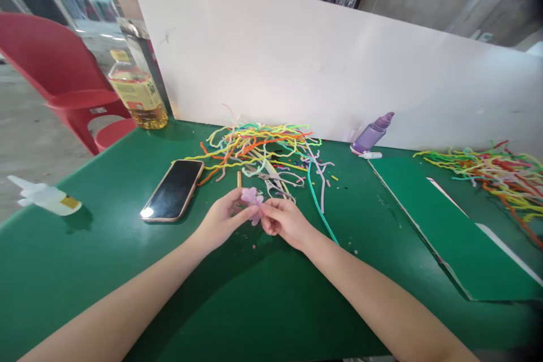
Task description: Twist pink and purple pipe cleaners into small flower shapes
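Note:
A small light-purple flower-like piece is pinched between my two hands over the middle of the green table. My left hand grips it from the left, thumb in front. From the right, my right hand holds its edge with thumb and curled fingers. Just behind my hands lie scissors with pale handles and a short tan stick. Beyond them spreads a tangled pile of colourful fuzzy stems. One teal stem runs toward my right forearm.
A phone and a white glue bottle lie left. An oil bottle stands behind, near a red chair. Rightward are a purple bottle, green board and more stems. A white partition borders the back.

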